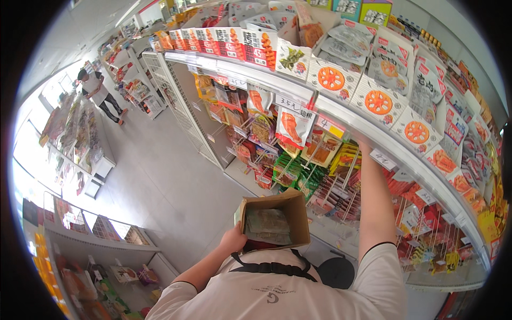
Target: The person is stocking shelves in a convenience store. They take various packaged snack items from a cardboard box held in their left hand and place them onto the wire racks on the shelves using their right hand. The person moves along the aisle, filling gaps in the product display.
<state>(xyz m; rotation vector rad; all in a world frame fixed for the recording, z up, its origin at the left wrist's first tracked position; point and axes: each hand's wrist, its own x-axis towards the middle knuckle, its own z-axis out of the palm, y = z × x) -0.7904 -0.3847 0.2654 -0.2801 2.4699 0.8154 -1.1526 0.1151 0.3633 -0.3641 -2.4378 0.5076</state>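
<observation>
My left hand [234, 239] grips the near left side of an open cardboard box [299, 224] held against my body. Flat plastic packets [269, 226] lie inside the box. My right arm [374, 200] reaches up to the hanging snack packets under the shelf's front edge [344, 114]. The shelf edge hides most of my right hand [363, 147], so its grasp cannot be seen. Yellow packets [345, 159] hang just left of it. Further left are a white-and-red snack pouch [295, 127] and green packets [287, 171] on wire hooks.
On the shelf above stand open display cartons [332, 78] full of silver pouches. Handwritten price tags [383, 159] line its edge. A black round stool [337, 272] is on the floor by my right side. Another shelf [108, 250] stands at left. A person [98, 90] stands farther down the aisle.
</observation>
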